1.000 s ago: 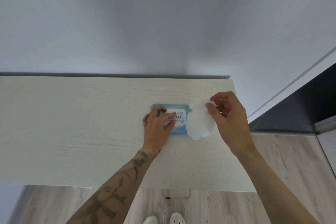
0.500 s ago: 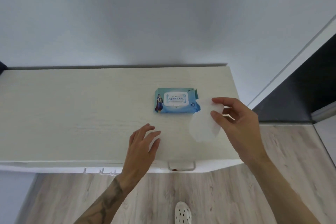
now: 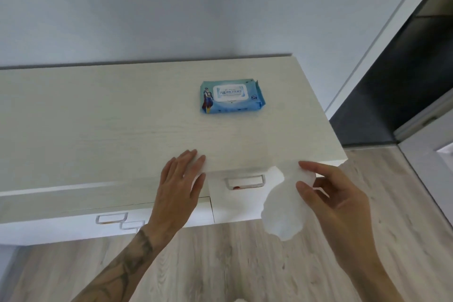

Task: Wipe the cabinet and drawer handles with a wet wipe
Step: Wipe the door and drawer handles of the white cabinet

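Head view: right hand (image 3: 326, 193) pinches a limp, light wet wipe (image 3: 284, 206) just right of the drawer handle (image 3: 245, 181); left hand (image 3: 180, 187) lies flat and empty on the tabletop (image 3: 110, 117) left of that handle. Soft and floppy, the wipe likely wants bunching, then wrapping around the stiff bar.

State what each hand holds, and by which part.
Right hand pinches the wet wipe by its upper edge; the rest hangs. Left hand holds nothing, open over the cabinet top.
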`<control>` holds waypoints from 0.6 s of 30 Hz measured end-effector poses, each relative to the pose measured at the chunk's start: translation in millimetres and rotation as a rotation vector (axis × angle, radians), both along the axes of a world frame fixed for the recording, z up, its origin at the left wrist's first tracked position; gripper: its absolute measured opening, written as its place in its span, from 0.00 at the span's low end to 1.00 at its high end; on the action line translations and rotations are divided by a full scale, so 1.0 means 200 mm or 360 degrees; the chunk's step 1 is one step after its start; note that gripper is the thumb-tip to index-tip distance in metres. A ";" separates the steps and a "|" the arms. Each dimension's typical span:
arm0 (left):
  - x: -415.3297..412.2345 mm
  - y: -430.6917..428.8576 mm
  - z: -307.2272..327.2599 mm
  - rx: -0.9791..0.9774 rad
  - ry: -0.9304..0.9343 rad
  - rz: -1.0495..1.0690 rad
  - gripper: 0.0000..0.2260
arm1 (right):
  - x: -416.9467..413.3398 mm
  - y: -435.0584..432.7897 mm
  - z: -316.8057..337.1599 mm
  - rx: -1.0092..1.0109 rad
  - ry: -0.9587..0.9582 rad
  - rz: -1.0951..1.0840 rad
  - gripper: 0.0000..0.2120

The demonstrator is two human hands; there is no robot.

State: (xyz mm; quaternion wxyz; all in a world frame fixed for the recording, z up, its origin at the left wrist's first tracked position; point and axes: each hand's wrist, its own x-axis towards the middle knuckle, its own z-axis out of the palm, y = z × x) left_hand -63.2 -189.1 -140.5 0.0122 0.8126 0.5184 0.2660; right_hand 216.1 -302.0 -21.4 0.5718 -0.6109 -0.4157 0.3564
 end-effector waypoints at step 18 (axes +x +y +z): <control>0.08 0.22 -0.42 0.1325 -0.0153 0.0173 0.12 | -0.09 0.25 -1.09 0.0717 -0.0250 -0.0016 0.20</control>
